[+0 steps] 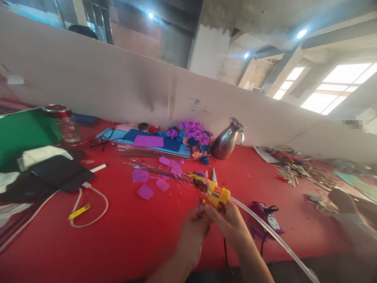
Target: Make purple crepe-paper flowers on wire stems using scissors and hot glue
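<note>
My right hand (229, 220) is wrapped round the handle of a yellow hot glue gun (213, 190), its nozzle pointing left and its front smeared dark. A long clear glue stick (271, 232) runs out of its back. Close beside the handle, my left hand (196, 226) has its fingers pinched together; a small purplish bit shows there, too small to name. Purple paper petals (145, 192) lie scattered left of the gun, next to a bundle of thin wires (156, 168).
Purple, blue and pink paper flowers (194, 133) stand behind, near a steel jug (225, 141). A purple pouch (262, 216) lies right. At left are a phone (61, 173), white cable (107, 204) and glass jar (69, 127). Another person's hand (344, 202) rests far right.
</note>
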A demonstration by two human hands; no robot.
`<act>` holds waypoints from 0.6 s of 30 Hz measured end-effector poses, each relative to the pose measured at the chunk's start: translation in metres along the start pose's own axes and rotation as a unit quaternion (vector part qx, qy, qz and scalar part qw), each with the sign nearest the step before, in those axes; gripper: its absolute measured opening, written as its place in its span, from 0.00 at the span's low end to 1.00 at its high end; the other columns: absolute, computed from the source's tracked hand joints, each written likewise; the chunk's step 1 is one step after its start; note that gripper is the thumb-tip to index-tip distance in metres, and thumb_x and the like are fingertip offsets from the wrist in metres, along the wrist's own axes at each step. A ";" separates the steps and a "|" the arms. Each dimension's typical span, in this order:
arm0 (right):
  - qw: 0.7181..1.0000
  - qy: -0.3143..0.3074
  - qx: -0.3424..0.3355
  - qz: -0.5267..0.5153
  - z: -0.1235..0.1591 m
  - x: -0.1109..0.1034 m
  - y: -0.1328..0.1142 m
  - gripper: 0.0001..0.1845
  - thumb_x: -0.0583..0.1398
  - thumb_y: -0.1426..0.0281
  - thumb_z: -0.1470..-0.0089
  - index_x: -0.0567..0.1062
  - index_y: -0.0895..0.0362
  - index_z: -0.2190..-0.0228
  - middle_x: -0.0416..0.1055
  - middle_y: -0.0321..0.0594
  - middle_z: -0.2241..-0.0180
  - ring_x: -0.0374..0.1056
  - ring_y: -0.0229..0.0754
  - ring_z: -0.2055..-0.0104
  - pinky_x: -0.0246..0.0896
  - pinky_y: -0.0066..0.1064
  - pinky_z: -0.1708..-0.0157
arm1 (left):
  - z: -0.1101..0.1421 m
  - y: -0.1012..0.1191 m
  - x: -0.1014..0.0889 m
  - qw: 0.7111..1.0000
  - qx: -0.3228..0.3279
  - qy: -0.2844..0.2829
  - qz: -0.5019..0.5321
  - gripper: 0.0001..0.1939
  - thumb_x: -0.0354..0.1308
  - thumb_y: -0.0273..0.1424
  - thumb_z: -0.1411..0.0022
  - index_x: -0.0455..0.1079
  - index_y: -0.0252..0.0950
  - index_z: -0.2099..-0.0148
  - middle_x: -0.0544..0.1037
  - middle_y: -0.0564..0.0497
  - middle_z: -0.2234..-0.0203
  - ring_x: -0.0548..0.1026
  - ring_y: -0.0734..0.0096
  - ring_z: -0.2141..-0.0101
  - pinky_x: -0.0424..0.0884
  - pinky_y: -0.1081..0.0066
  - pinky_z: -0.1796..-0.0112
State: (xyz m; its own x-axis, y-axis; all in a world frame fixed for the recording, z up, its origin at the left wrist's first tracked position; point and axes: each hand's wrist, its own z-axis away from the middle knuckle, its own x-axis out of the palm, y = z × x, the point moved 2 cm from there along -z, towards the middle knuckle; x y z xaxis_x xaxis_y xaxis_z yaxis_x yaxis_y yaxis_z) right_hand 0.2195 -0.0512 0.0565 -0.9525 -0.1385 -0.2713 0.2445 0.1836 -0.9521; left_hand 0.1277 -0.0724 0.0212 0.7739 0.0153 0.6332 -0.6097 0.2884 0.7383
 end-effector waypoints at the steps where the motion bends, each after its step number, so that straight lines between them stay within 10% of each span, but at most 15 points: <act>1: 1.000 -0.009 0.009 0.011 -0.002 0.003 0.001 0.18 0.60 0.58 0.48 0.74 0.59 0.63 0.73 0.43 0.66 0.68 0.46 0.62 0.65 0.37 0.59 | 0.000 0.000 0.001 1.000 0.000 0.001 -0.003 0.21 0.68 0.44 0.57 0.79 0.34 0.65 0.69 0.55 0.85 0.60 0.79 0.82 0.60 0.75 0.74; 8: 0.998 0.056 0.035 0.003 -0.015 0.011 0.007 0.24 0.57 0.53 0.47 0.74 0.61 0.59 0.70 0.38 0.77 0.63 0.38 0.77 0.59 0.26 0.80 | 0.012 0.028 -0.031 0.970 0.108 0.065 -0.208 0.09 0.60 0.32 0.48 0.80 0.38 0.65 0.78 0.50 0.75 0.72 0.65 0.70 0.66 0.70 0.66; 14: 0.998 0.014 0.052 0.036 -0.030 0.021 0.030 0.23 0.57 0.52 0.47 0.72 0.59 0.78 0.60 0.32 0.84 0.50 0.31 0.83 0.44 0.24 0.85 | 0.014 0.094 -0.123 0.797 0.222 0.099 -0.553 0.15 0.54 0.21 0.46 0.79 0.42 0.63 0.81 0.49 0.67 0.77 0.65 0.66 0.69 0.69 0.62; 18: 0.995 -0.013 0.071 0.064 -0.036 0.034 0.042 0.24 0.56 0.52 0.47 0.64 0.57 0.83 0.54 0.29 0.86 0.48 0.31 0.83 0.41 0.25 0.84 | -0.023 0.134 -0.152 0.696 0.240 0.062 -0.674 0.18 0.50 0.19 0.43 0.78 0.41 0.61 0.81 0.50 0.64 0.77 0.67 0.63 0.69 0.69 0.60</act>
State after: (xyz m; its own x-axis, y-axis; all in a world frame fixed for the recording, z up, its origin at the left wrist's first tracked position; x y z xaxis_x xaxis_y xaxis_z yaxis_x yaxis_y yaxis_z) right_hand 0.1906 -0.0134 0.0121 -0.9073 -0.1488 -0.3932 0.3884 0.0617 -0.9194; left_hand -0.0680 -0.0144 0.0186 0.6898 0.1313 -0.7120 0.7197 -0.2320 0.6544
